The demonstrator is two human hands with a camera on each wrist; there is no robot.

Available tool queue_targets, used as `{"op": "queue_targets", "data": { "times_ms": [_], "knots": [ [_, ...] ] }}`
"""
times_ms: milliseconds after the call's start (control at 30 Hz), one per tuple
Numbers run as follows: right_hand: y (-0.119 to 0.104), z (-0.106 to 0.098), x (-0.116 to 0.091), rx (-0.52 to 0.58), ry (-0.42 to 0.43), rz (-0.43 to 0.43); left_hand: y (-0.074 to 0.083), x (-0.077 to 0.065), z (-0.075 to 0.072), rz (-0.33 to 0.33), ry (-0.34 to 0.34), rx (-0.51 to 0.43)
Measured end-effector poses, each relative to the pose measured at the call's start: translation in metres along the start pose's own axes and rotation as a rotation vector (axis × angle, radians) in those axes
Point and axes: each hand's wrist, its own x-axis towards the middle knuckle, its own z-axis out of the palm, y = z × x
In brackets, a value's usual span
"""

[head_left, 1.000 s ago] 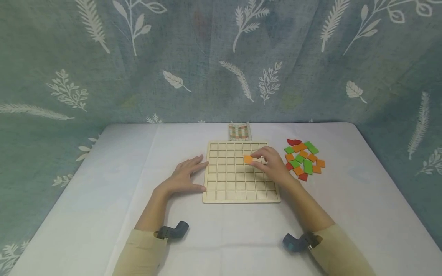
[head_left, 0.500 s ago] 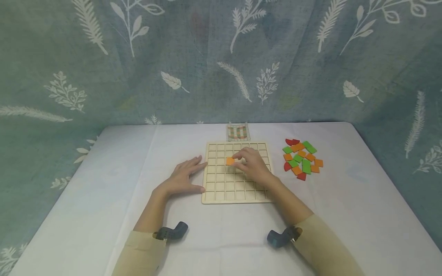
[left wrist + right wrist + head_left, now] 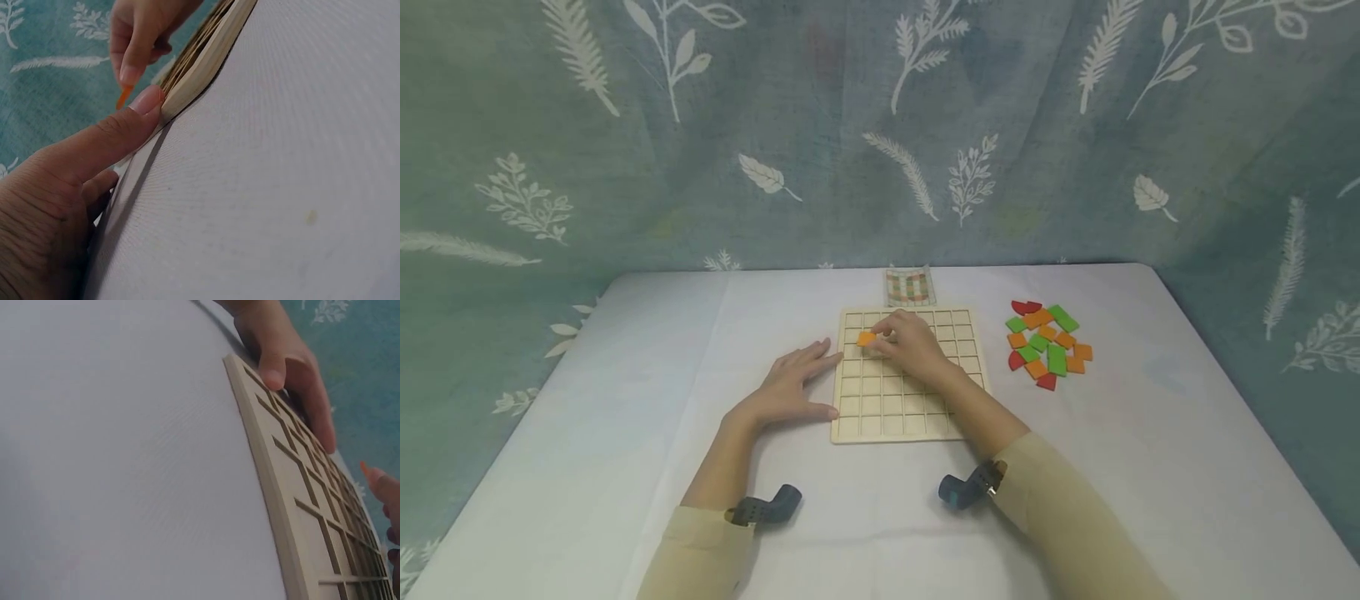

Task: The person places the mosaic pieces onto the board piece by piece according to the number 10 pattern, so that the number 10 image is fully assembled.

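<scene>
A pale wooden grid board (image 3: 871, 407) with square recesses lies on the white table. My right hand (image 3: 913, 346) pinches an orange square tile (image 3: 866, 339) between thumb and fingers, over the board's upper left squares. The same tile (image 3: 124, 97) shows edge-on in the left wrist view, below the right hand's fingertips. At the board's left edge, my left hand (image 3: 790, 387) rests with fingers spread, its thumb (image 3: 147, 103) and a finger touching the rim. In the right wrist view the board's grid (image 3: 312, 487) shows no tiles in its visible squares.
Right of the board lies a loose group of flat pieces: orange tiles (image 3: 1036, 369), green tiles (image 3: 1057, 360) and red rounded pieces (image 3: 1047, 382). A small patterned card (image 3: 910, 287) lies behind the board. A leaf-print cloth (image 3: 850, 167) hangs beyond the table.
My right hand has carried the orange tile leftward across the board, from its right part to the upper left squares. The left hand has stayed at the board's left edge.
</scene>
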Motion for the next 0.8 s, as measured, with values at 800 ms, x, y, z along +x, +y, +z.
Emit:
{"op": "queue_targets", "data": {
  "times_ms": [800],
  "knots": [
    [-0.002,0.023,0.027,-0.123,-0.029,0.066,0.0,-0.001,-0.002,0.001,-0.002,-0.012]
  ]
}}
